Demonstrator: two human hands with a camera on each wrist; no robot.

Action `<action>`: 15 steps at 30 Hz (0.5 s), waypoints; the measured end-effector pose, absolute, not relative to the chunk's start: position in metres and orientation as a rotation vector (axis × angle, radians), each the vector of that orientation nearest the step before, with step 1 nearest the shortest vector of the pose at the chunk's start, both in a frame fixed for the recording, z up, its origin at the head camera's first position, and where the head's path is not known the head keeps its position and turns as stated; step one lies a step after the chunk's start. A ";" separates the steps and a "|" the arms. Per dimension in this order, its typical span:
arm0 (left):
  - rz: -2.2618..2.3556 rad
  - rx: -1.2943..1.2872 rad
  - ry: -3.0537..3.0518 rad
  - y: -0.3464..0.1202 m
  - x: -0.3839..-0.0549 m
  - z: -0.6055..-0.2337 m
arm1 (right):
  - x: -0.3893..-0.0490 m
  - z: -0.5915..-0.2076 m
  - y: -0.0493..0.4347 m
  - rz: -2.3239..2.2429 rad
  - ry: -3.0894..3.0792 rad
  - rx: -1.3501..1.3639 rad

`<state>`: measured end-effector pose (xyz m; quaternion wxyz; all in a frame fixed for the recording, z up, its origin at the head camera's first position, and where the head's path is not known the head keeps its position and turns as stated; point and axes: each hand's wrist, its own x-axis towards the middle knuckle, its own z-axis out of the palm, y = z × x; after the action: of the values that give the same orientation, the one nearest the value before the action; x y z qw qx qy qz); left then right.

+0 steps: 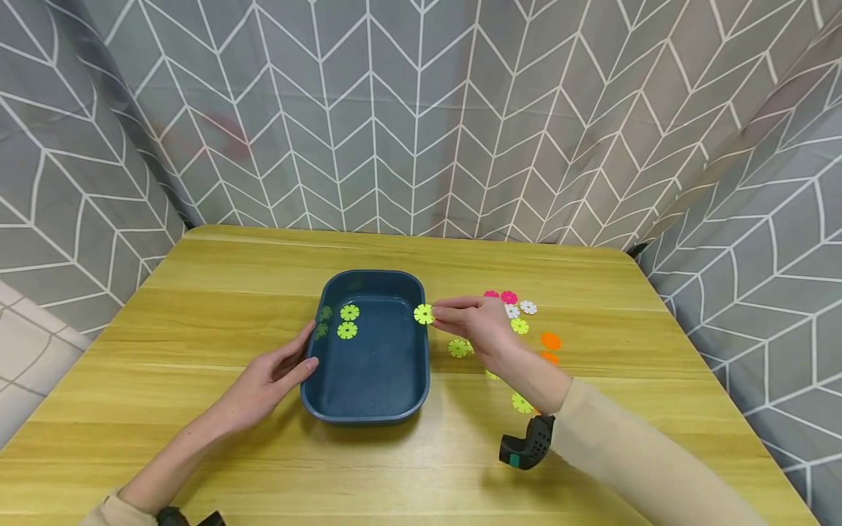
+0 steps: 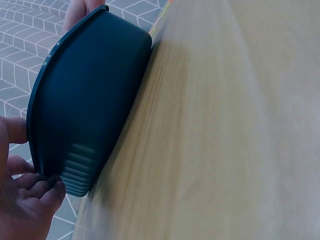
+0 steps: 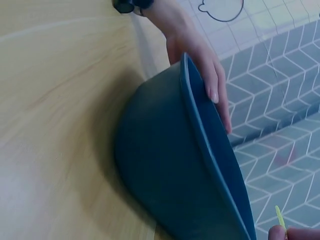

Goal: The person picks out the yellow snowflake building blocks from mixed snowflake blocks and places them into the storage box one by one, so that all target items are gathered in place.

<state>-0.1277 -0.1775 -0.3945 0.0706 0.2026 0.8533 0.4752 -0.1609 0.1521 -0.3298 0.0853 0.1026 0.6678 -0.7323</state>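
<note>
Right sleeve [image 1: 631, 446] at four o'clock; a disc [image 1: 419, 312] is pinched by the right hand [image 1: 483, 329] at the tray's [image 1: 375, 383] two o'clock (loosened, it could be dropped outside); nine o'clock is gripped by the left hand [image 1: 266, 380].

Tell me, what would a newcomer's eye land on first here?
Probably the dark blue tray near the middle of the wooden table, with two yellow-green discs inside and the left hand holding its left side. Next, another yellow-green disc, which the right hand pinches by the tray's right edge. Farther right, pink discs, white discs and orange discs lie scattered on the table.
</note>
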 end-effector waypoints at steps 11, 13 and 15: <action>1.426 0.611 2.573 -0.177 -0.127 -0.394 | -0.159 -0.324 0.125 -2.166 1.969 0.289; 1.419 0.622 2.580 -0.177 -0.127 -0.394 | -0.159 -0.324 0.120 -2.160 1.971 0.283; 1.420 0.620 2.580 -0.177 -0.127 -0.394 | -0.159 -0.324 0.115 -2.156 1.969 0.279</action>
<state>-0.1266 -0.1768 -0.3939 0.0663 0.2055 0.8554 0.4708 -0.1585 0.1151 -0.3242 0.1040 0.0947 0.6677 -0.7310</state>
